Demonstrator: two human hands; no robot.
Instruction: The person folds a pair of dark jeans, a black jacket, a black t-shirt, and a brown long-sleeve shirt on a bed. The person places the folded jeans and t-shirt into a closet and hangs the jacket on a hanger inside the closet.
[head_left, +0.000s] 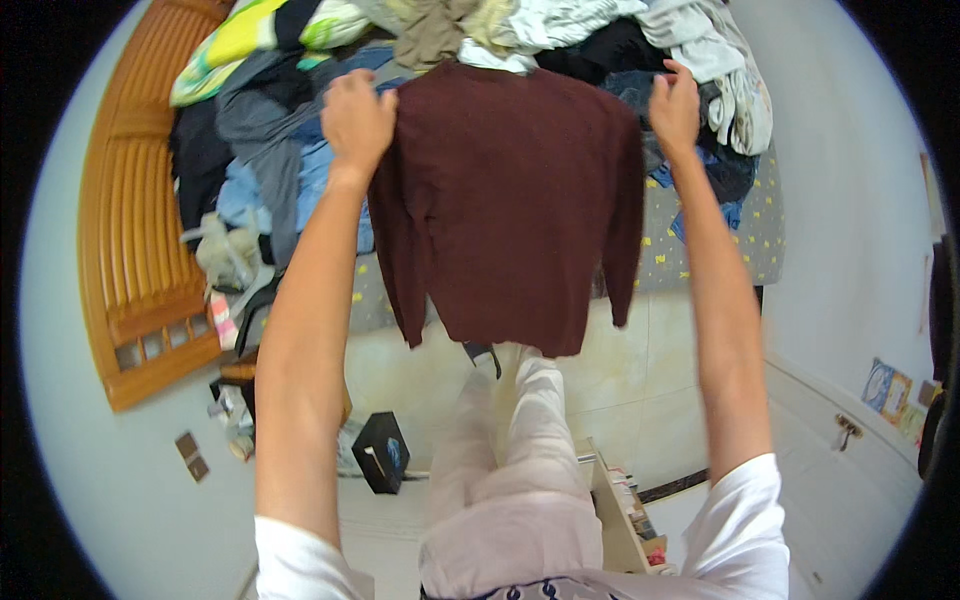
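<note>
A dark maroon long-sleeved sweater (517, 202) is spread out in front of me, collar end away from me, sleeves and hem towards me. Its lower part overlaps the near edge of the bed in view. My left hand (358, 124) is right beside its left shoulder, thumb and fingers apart; no cloth shows between them, though the thumb tip is very close to the sweater. On the other side, my right hand (675, 109) is raised a little way off the right shoulder, fingers loosely bent and holding nothing visible.
Heaped clothes (262, 127) cover much of the bed (757, 225), which has a grey patterned sheet. A slatted wooden headboard (150, 225) stands at left. On the floor side are a black box (381, 452) and an open drawer (619, 517). A white door (817, 442) is at right.
</note>
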